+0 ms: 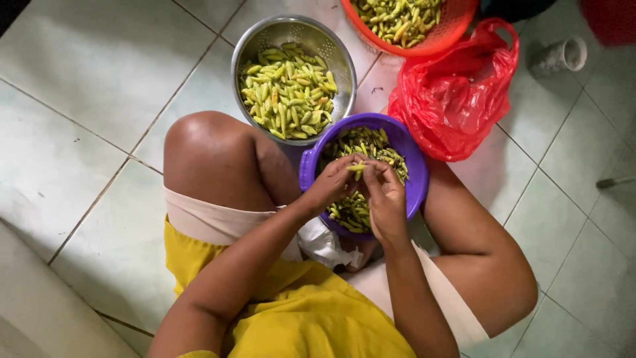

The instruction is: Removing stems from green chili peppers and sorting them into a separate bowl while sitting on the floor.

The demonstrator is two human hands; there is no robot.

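Left hand (329,184) and right hand (384,199) both pinch one green chili (356,168) over the purple bowl (404,142) between the knees; steel bowl (344,79) just beyond; stem removal probably goes best gripping near the stalk, twisting cleanly.

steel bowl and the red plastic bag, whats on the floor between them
In the head view, only bare tile floor lies between the steel bowl and the red plastic bag; the orange basket sits just above that gap.
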